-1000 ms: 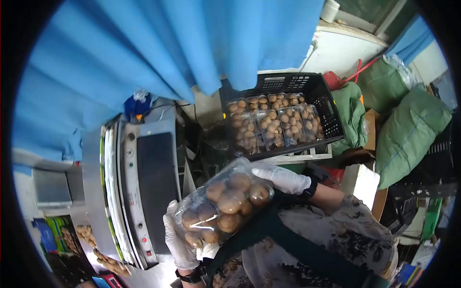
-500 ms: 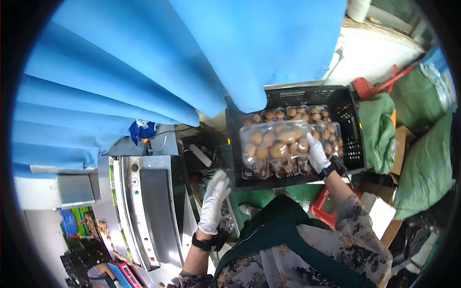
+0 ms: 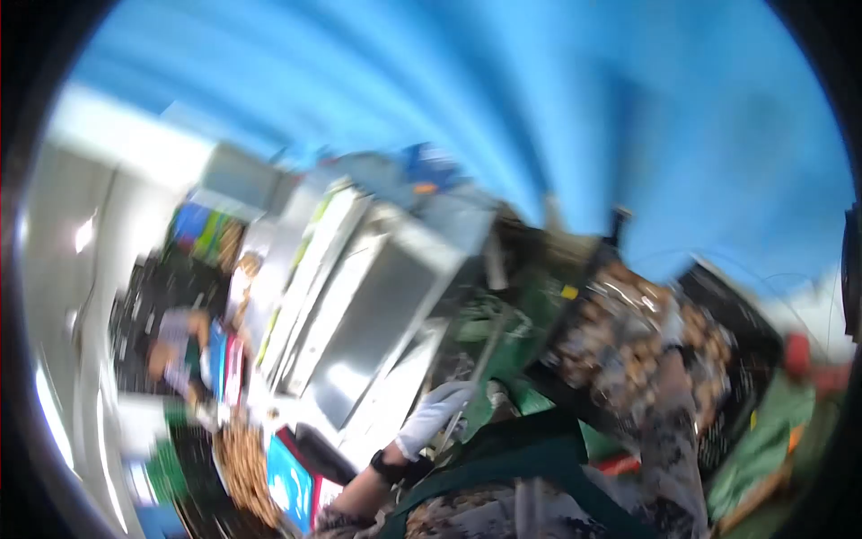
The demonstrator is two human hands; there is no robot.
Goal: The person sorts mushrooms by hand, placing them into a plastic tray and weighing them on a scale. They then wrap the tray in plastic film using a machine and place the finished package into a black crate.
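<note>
Head view, badly blurred: we see the packs of brown fruit (image 3: 620, 355) lying in the black crate (image 3: 738, 334) at right. Our gloved right hand (image 3: 672, 316) rests on them; we cannot tell its grip. Our left hand (image 3: 434, 415), fingers stretched and empty, hangs beside the steel machine (image 3: 377, 314), under the blue curtain (image 3: 557, 108).

The clear packs (image 3: 620, 346) are full of small, round, brown balls. They lie side by side in a black crate (image 3: 736, 323) with holes in its walls. The crate is on the right side, a bit far off, and looks tipped. It is all blurry, so the packs cannot be counted.
</note>
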